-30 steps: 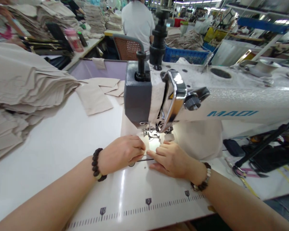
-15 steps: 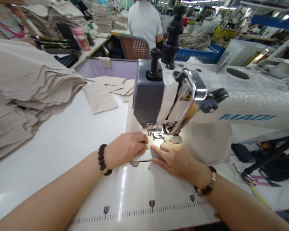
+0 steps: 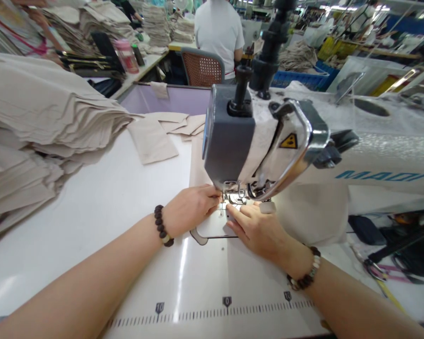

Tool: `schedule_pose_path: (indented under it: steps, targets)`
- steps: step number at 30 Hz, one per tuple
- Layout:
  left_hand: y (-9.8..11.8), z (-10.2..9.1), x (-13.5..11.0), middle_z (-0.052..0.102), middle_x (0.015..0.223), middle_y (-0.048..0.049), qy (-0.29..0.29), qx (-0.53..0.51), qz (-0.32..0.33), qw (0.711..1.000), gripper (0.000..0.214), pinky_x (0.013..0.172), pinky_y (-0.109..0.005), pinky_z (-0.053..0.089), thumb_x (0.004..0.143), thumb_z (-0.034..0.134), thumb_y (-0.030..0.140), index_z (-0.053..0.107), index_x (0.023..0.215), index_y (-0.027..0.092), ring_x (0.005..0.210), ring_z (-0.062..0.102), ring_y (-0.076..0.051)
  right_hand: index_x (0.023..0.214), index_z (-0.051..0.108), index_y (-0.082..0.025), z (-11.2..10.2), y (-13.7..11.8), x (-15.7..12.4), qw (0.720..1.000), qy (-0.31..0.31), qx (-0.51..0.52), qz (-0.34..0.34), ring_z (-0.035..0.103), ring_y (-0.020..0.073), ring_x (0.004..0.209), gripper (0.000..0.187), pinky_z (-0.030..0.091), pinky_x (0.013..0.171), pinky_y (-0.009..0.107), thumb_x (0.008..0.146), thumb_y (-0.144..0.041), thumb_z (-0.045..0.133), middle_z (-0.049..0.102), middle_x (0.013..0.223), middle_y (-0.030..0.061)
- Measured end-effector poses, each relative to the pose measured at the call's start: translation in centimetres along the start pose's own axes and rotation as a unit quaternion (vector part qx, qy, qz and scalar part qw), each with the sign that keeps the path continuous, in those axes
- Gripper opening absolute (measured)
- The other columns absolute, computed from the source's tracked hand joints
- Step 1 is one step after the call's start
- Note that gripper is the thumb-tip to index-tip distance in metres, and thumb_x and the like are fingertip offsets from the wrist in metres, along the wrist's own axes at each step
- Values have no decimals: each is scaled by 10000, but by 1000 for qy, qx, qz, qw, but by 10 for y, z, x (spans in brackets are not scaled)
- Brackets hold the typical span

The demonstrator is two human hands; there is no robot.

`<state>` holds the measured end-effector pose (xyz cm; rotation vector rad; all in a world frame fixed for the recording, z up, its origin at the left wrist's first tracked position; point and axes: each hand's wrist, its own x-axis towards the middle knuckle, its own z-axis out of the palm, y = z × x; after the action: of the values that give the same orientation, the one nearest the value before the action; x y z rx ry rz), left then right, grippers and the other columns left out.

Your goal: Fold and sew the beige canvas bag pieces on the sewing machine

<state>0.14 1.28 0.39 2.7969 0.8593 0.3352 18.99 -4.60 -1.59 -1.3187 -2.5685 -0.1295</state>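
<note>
A beige fabric piece (image 3: 314, 212) lies under the sewing machine (image 3: 229, 136), spreading out behind and to the right of its head. My left hand (image 3: 189, 209) is closed at the fabric's near edge, just left of the lit presser foot (image 3: 237, 198); its fingertips look pinched on the cloth. Flat beside the foot, my right hand (image 3: 263, 230) has its fingers stretched forward, index fingertip close to the needle area. Part of its far side is hidden by the machine. The metal needle plate (image 3: 212, 229) shows between and below the hands.
Stacked beige cloth (image 3: 49, 108) rises at left, with loose cut pieces (image 3: 153, 141) beyond the white table (image 3: 102, 207). At right lie scissors (image 3: 378, 270). A purple panel (image 3: 183, 99) borders the back; a seated person (image 3: 219, 35) is beyond it.
The fabric's near edge has moved forward toward the presser foot, baring more of the needle plate. Both hands have shifted slightly forward with it. The whole view has swung a little.
</note>
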Motion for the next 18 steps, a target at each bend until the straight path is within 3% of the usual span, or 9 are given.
schedule_pose_path:
  steps: [12, 18]
  targets:
    - [-2, -2, 2, 582, 661, -20, 19, -6, 5, 1000, 262, 549, -232, 418, 869, 458, 118, 583, 639, 133, 586, 536, -130, 1074, 591, -143, 1, 0, -1, 1000, 2, 7, 5, 543, 202, 671, 280, 333, 609, 289, 852, -304, 534, 629, 732, 57]
    - [-3, -4, 1, 604, 724, -39, 5, -3, -4, 1000, 248, 628, -242, 455, 875, 459, 147, 602, 673, 138, 708, 580, -156, 1012, 602, -141, 0, 0, 0, 1000, 9, 27, 3, 517, 183, 645, 223, 297, 558, 273, 856, -279, 521, 608, 703, 49]
